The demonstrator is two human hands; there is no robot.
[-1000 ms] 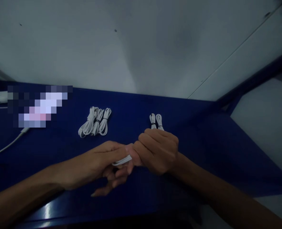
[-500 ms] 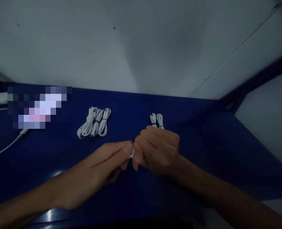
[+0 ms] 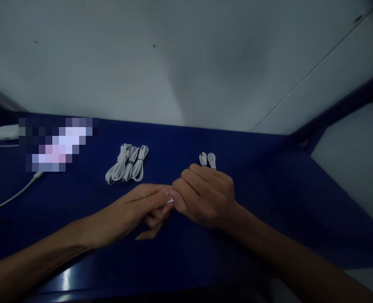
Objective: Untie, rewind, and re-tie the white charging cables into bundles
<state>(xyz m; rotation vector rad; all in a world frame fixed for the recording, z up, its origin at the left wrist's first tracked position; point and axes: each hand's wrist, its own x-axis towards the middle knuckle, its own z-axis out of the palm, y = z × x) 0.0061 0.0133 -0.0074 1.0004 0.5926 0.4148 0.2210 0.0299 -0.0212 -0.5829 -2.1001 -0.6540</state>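
Observation:
My left hand [image 3: 142,206] and my right hand [image 3: 205,195] meet over the blue table. Between their thumbs and fingers a short bit of white cable [image 3: 170,200] shows; the rest of it is hidden in the hands. Both hands are closed on it. To the left, beyond my left hand, lies a pile of white cables [image 3: 128,164], coiled and tied with dark bands. Just past my right knuckles are two more coiled white cables [image 3: 211,160], their near ends hidden by the hand.
A blue tabletop [image 3: 170,145] runs up to a pale wall [image 3: 110,63]. At the left lies a blurred-out bright object [image 3: 63,145] with a white lead [image 3: 16,195] running from it. Beside it sits a white rounded device [image 3: 6,132].
My hands have drawn closer together, so less of the white cable shows. The lower fingers of my left hand have loosened a little. The view has shifted slightly.

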